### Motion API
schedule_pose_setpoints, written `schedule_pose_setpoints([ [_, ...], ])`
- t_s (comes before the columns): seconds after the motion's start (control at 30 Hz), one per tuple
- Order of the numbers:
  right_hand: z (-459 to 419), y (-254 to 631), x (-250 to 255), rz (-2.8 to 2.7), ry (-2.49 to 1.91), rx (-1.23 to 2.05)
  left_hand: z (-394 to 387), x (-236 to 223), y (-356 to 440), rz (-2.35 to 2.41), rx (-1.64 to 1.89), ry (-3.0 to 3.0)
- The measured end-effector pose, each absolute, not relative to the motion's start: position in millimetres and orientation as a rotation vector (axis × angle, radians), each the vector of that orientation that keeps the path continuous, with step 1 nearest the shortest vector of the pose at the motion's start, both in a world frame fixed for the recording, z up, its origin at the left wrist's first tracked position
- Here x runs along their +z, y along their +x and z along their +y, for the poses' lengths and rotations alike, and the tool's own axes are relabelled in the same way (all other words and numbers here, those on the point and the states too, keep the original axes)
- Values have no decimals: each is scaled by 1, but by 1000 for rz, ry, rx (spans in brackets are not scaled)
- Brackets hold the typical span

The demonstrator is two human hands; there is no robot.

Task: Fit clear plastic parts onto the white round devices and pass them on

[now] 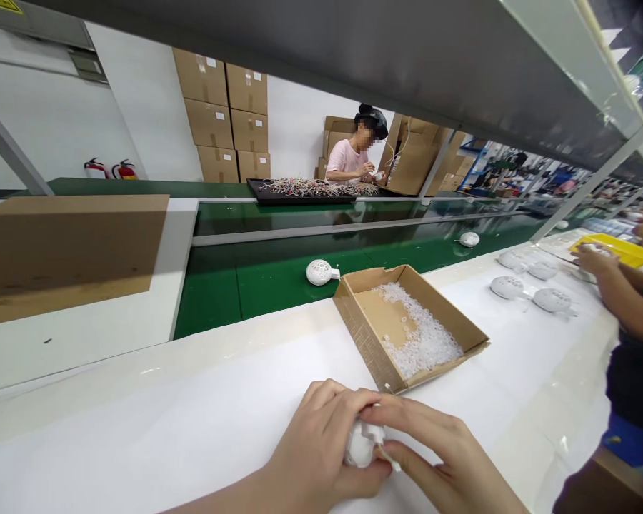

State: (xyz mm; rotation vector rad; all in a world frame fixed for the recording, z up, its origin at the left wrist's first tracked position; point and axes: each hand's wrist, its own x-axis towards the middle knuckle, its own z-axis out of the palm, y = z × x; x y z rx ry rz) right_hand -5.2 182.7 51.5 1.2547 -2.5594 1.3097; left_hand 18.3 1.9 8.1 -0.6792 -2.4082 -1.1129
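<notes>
Low in the head view, my left hand (321, 450) is wrapped round a white rounded plastic housing (359, 446), holding it just above the white tabletop. My right hand (434, 450) closes on the same housing from the other side, its fingertips at the stubby neck. A short white lead with a small connector (395, 466) sticks out toward me between the hands. Most of the housing is covered by my fingers. Just beyond my hands stands an open cardboard box (361, 335) with many small clear plastic rings (421, 335) inside.
A similar housing (320, 272) lies on the green conveyor belt (268, 285), another (469, 239) farther right. Several more (551, 300) rest on the table near a co-worker's hands (597, 258). A person (348, 157) sits across, behind a black tray of wires (300, 191). A shelf (354, 64) hangs overhead.
</notes>
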Motion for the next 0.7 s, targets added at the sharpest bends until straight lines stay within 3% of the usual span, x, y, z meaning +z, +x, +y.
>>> schedule_pose_setpoints([
  [0.7,171,-10,43,-2463,1091,1322,2,4,17,-2415,-1149,-643],
])
